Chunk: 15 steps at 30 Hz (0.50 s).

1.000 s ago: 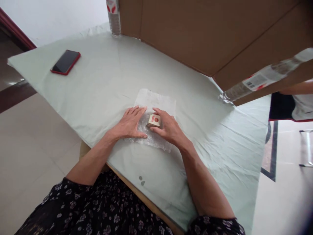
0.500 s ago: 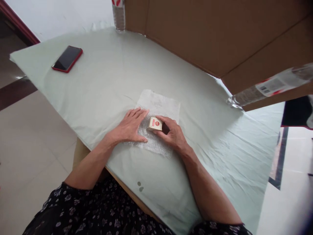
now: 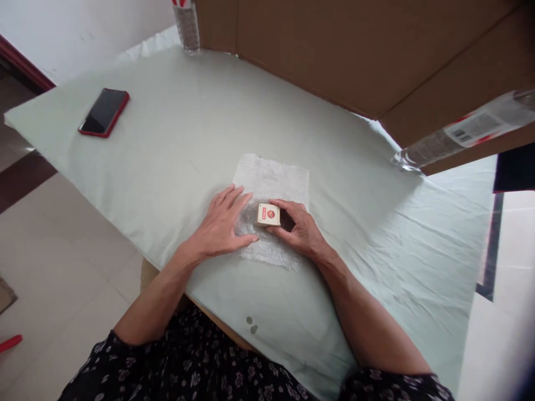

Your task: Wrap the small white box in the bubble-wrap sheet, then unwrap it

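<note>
A small cream box (image 3: 268,214) with red print stands on a sheet of bubble wrap (image 3: 273,177) near the middle of the table. My right hand (image 3: 301,228) grips this box from its right side, thumb at the near edge and fingers at the far edge. On the other side, my left hand (image 3: 221,223) is spread with its thumb apart, its fingers resting at the left edge of the wrap. Between it and the box there is a small gap.
A phone in a red case (image 3: 104,113) lies at the table's far left. Behind the wrap rises a large brown cardboard panel (image 3: 317,50), with a plastic bottle (image 3: 188,28) at its left end and another bottle (image 3: 463,133) at its right. A pale green cloth (image 3: 167,150) covers the table.
The camera view has shifted slightly. The box has turned a little in my right hand and sits more level, while my left thumb has moved slightly closer to it.
</note>
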Motion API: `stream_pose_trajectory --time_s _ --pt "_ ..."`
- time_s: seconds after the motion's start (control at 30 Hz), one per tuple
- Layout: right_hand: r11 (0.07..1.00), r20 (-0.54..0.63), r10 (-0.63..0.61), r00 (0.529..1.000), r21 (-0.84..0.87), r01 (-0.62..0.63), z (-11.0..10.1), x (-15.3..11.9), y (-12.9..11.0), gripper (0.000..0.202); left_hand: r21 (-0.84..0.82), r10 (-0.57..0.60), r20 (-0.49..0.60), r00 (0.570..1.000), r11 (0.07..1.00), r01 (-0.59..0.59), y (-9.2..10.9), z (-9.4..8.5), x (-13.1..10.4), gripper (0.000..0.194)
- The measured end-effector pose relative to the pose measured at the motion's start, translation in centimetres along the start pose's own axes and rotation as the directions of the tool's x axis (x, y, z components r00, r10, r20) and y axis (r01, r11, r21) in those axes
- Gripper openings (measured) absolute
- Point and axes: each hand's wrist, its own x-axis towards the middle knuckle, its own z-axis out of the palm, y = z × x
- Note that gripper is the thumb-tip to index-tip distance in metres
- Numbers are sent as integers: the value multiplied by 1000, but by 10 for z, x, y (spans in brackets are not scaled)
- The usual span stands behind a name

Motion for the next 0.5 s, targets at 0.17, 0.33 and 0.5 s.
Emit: stream_pose_trajectory --time_s 0.17,0.33,0.5 --pt "999 9 -23 1000 31 23 1 1 3 54 105 111 -7 994 988 -110 20 -9 -45 56" --pt "999 0 -34 999 37 34 2 1 4 53 184 156 -5 988 971 -152 28 7 -58 48" --pt "997 3 -40 999 59 40 5 0 4 53 186 237 -126 963 960 -212 32 23 -40 24"
